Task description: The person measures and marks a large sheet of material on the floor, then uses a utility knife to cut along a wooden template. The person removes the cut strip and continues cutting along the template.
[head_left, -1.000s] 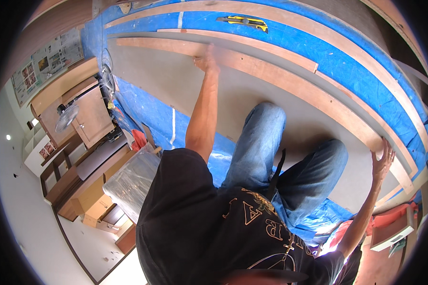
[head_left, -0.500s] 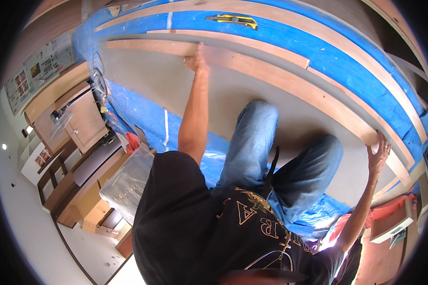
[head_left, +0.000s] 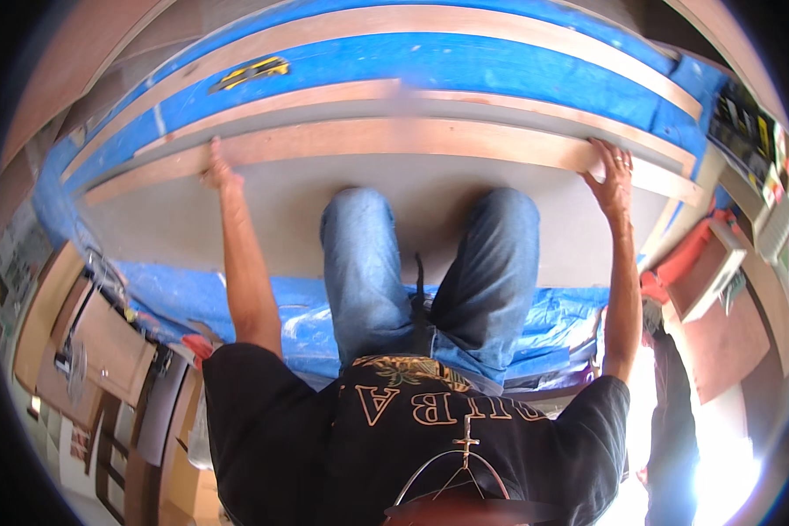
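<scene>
A long, flat wooden strip [head_left: 386, 138] lies along a large grey board [head_left: 280, 215] in front of my knees. My left hand [head_left: 222, 168] grips it near its left end, the fingers at its edge. Close to the right end, my right hand [head_left: 612, 175] has its fingers curled over the strip, thumb on the near side. Just beyond lies a second wooden strip [head_left: 517, 109], roughly alongside the first, with grey showing between them. My hands partly hide the held strip.
Blue sheeting [head_left: 482, 60] spreads under and beyond the board. On it are a yellow-and-black utility knife [head_left: 250, 75] and a longer wooden strip [head_left: 368, 19]. Wooden cabinets [head_left: 105, 342] stand at left; a red cloth [head_left: 679, 259] and a drawer-like piece [head_left: 714, 272] are at right.
My view has swung to the right, so the board, strips and knife appear farther left and more level. Both hands stay on the strip; whether it slid on the board I cannot tell.
</scene>
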A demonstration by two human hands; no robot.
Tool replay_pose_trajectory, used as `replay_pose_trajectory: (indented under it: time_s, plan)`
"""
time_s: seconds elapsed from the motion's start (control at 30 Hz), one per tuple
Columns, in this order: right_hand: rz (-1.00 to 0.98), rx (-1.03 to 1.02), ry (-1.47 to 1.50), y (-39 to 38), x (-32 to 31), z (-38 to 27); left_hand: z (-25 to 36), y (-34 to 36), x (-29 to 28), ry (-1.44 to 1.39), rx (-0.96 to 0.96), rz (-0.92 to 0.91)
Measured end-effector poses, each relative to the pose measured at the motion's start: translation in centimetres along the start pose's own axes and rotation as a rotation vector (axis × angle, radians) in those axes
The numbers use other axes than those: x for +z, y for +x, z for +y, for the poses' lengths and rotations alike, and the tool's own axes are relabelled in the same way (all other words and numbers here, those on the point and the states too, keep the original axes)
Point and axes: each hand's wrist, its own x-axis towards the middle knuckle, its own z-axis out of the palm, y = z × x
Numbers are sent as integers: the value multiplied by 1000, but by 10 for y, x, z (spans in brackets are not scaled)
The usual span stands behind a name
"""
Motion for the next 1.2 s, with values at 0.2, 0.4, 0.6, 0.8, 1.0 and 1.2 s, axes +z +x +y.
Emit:
replay_pose_trajectory:
  time_s: [0.2, 0.4, 0.6, 0.8, 1.0, 1.2]
  plan:
    - [-18, 36, 8, -4, 3, 4, 2, 7, -6, -68, -156, -302]
    - [-2, 63, -53, -5, 5, 3, 25, -7, 2, 136, -176, 88]
    - [14, 52, -45, -5, 7, 5, 30, -11, 2, 192, -221, 79]
    - [24, 40, -53, -5, 8, 7, 20, -2, -1, 110, -148, -19]
    - [10, 42, -36, -5, 7, 7, 22, -6, 1, 155, -172, 77]
    - [20, 33, -29, -5, 5, 5, 23, -5, 0, 180, -173, 72]
